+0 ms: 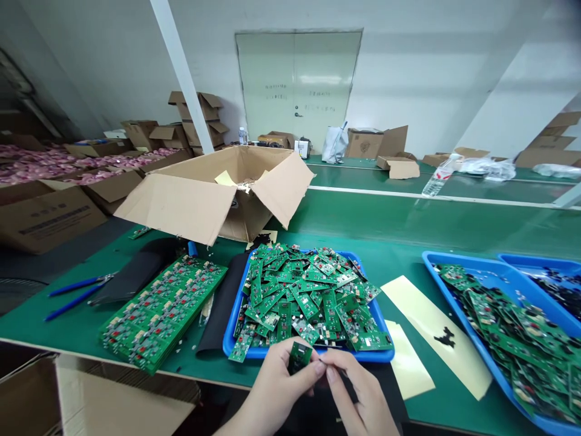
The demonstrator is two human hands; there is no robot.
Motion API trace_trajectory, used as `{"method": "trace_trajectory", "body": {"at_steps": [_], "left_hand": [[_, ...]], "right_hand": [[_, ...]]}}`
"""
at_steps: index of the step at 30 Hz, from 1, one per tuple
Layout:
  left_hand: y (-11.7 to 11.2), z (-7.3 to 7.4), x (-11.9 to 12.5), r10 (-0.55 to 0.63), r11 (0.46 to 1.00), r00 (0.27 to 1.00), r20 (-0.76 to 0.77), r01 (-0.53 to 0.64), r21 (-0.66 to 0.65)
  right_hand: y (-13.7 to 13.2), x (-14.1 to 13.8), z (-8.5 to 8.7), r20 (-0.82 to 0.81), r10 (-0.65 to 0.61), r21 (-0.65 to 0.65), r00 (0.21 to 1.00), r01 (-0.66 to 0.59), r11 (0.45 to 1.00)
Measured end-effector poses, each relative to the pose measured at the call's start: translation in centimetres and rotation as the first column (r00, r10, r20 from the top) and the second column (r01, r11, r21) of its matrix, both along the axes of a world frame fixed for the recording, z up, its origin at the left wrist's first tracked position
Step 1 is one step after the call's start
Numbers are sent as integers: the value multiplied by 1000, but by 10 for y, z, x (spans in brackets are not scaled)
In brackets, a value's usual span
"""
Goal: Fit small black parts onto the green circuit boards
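Note:
My left hand (282,381) grips a small green circuit board (299,356) between thumb and fingers, at the near edge of a blue tray (308,355). Close against it, my right hand (356,387) has thumb and forefinger pinched together by the board's right end. A tiny dark bit shows at those fingertips, too small to name. Loose circuit boards (304,297) are heaped in the tray just beyond both hands. To the right, a strip of yellowish backing paper (436,333) carries a few black cut-out pieces (445,337).
Stacked circuit board panels (163,309) lie at left, beside blue-handled pliers (82,293). An open cardboard box (181,200) stands behind the heaped tray. Another blue tray (454,303) of boards is at right, with a blue tray of black parts (558,290) beyond. A plastic bottle (439,179) leans farther back.

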State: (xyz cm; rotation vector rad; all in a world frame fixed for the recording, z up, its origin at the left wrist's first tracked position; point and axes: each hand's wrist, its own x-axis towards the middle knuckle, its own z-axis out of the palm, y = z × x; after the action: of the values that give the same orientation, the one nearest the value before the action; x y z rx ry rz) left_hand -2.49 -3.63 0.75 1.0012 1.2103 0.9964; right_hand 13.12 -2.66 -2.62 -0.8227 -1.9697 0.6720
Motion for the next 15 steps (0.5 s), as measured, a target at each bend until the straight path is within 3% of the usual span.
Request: {"method": "trace_trajectory", "body": {"at_steps": [3,6,13,15], "left_hand": [[-2,5,0,-23,1000,998,-54,24,16],[-5,10,1,-35,999,993,-115,37,17],[-8,17,4,-74,997,997,-25,73,-37],[-9,16,5,-62,997,998,25,64,-53]], "right_hand": [[2,7,5,55,5,60,998,-9,998],[2,9,8,82,-65,94,995,57,994],[3,5,3,10,-250,5,968,250,968],[5,7,5,13,-206,-100,978,206,973]]}}
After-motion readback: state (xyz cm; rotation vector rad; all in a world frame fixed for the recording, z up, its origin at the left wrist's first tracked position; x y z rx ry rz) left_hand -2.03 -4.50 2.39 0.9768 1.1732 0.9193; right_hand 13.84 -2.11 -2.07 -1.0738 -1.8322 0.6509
